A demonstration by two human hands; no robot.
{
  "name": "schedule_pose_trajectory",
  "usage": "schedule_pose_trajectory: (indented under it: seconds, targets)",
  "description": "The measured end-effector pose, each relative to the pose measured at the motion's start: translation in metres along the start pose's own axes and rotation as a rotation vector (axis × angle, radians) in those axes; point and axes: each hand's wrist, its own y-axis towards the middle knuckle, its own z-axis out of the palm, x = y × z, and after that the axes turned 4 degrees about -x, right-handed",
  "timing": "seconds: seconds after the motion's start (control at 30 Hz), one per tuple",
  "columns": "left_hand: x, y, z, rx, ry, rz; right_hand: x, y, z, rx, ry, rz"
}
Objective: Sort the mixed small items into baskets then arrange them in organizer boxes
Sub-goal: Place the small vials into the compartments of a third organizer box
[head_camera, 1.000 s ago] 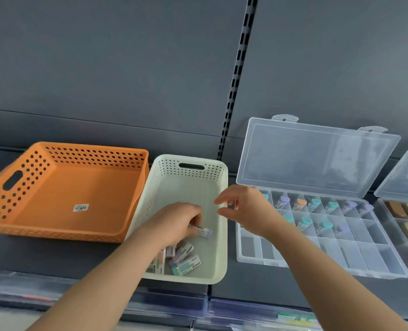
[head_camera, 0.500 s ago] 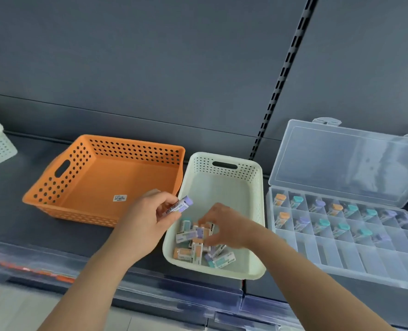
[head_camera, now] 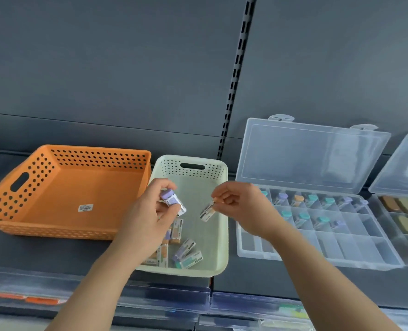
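Two vials in hand: the left hand point(head_camera: 150, 211) pinches a purple-capped vial point(head_camera: 173, 202), the right hand point(head_camera: 238, 204) pinches an orange-capped vial point(head_camera: 207, 212), both held above the cream basket point(head_camera: 219, 237).
Left hand: closed round its vial, thumb and fingers on the labelled barrel, cap tilted up and away from the wrist.
Right hand: narrow fingertip pinch at the cap end, so the barrel hangs down and to the left; the cap is mostly hidden by the fingers.
Loose vials point(head_camera: 186, 253): a small heap lies flat in the near left part of the basket, some touching, caps purple, teal and orange.
Organizer point(head_camera: 375, 259): clear box just right of the basket, lid propped open, far rows holding capped vials, near compartments bare.
Orange basket point(head_camera: 61, 194): left of the cream one, nothing in it but a sticker on the floor.
Weight: likely very light, a two-finger pinch should carry one.
Stiffness: probably rigid plastic, unlikely to crush under a firm pinch.
Slip: the round, glossy labelled barrel may roll between fingertips; hanging from the cap end lets it swing.
Best hold: mid-barrel, across the label, cap left free so its colour shows for sorting.
Setting down: the compartments look narrow, so a vial probably goes in lengthwise.
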Motion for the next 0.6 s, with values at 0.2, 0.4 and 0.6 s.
schedule_pose_trajectory:
  seconds: [0.2, 0.4, 0.6]
  targets:
    - [-0.068, 0.010, 0.076, 0.049, -0.087, 0.177, -0.041, -0.041, -0.098, -0.278, 0.069, 0.100]
    - [-0.145, 0.016, 0.179, 0.168, -0.206, 0.267, -0.107, -0.082, -0.193, -0.471, -0.045, 0.197]
    - [-0.174, 0.021, 0.281, 0.235, -0.118, 0.278, -0.166, -0.108, -0.242, -0.516, -0.211, 0.267]
